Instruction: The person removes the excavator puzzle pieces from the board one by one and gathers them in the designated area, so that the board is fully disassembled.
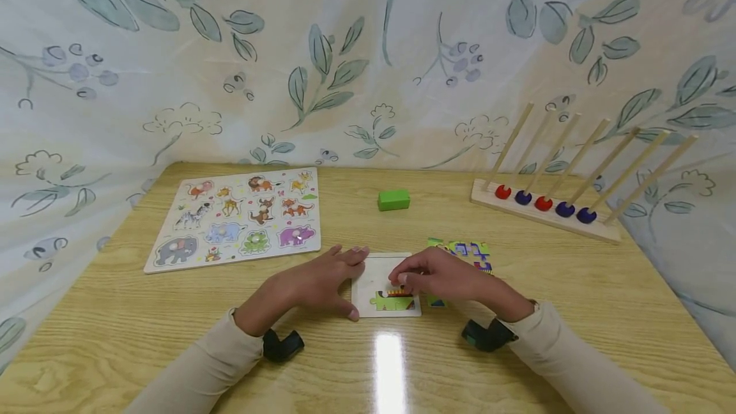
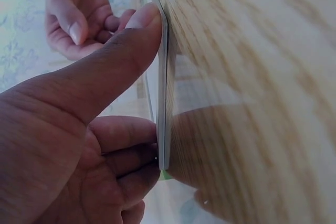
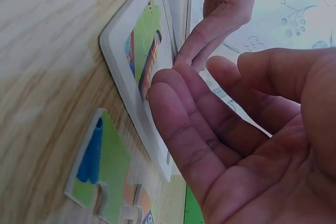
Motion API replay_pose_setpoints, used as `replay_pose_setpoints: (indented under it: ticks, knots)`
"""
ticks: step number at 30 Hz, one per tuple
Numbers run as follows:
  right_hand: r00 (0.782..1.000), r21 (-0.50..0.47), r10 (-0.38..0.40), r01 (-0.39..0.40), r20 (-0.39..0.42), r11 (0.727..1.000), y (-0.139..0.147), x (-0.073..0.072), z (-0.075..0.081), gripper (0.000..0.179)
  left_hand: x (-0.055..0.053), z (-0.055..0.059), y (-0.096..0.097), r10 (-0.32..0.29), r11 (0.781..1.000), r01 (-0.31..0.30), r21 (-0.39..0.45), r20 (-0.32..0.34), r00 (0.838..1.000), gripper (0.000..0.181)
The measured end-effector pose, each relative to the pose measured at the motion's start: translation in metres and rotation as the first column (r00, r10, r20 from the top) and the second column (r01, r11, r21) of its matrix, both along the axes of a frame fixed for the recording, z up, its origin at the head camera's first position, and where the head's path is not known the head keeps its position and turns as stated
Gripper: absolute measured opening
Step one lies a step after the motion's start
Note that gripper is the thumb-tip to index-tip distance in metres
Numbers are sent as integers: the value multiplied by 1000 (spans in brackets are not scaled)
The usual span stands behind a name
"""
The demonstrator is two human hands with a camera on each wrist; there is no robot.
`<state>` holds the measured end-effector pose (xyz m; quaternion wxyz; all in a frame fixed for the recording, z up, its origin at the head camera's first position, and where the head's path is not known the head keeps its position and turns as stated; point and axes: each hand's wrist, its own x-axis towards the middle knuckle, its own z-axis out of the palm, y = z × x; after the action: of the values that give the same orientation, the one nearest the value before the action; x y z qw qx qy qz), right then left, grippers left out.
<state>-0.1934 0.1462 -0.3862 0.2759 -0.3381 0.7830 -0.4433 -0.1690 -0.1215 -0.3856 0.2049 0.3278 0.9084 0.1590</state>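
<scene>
A small white puzzle tray [image 1: 367, 273] lies flat on the table between the hands. Joined green jigsaw pieces [image 1: 395, 303] with a yellow and dark striped part fill its near side. My left hand [image 1: 322, 280] holds the tray's left side, thumb at the near corner and fingers along the edge, as the left wrist view shows. Over the tray's right half, my right hand [image 1: 448, 275] touches the pieces with extended fingertips; its thumb stands apart and nothing shows between. Loose puzzle pieces [image 1: 460, 248] lie right of the tray, partly hidden by that hand; one green and blue piece [image 3: 107, 156] shows closer.
An animal peg puzzle board [image 1: 241, 219] lies at the back left. Behind the tray sits a green block [image 1: 393, 200]. A wooden peg rack [image 1: 546, 209] with red and blue beads stands at the back right, and a floral cloth [image 1: 368, 82] hangs behind the table.
</scene>
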Motion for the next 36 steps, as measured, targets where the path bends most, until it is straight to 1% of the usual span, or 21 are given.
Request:
replay_pose_setpoints:
  ticks: [6,11,16,21,26,31,36]
  knots:
    - [1000,4,8,-8,-1,1000,-1,-1,-2,26,1,0,0,14,1000,-15,17,21,1000,89]
    - [1000,8,20,-20,-1,1000,-3,-1,-1,26,1,1,0,14,999,-15,28,24,1000,90]
    - [999,13,19,-19,29,1000,-5,1,2,27,2,1,0,18,999,-19,31,26,1000,89]
    - [999,23,13,-14,47,1000,-6,2,1,26,2,1,-1,12,999,-13,30,21,1000,89]
    - [999,24,10,-11,37,1000,-6,2,-1,24,2,0,-1,7,1000,-7,24,20,1000,90]
    - [1000,39,11,-12,9,999,-5,3,-3,23,1,0,-1,-2,1000,2,31,22,1000,90]
    - [1000,48,18,-18,-8,999,-7,2,-5,22,2,0,-1,9,1000,-9,26,19,1000,90]
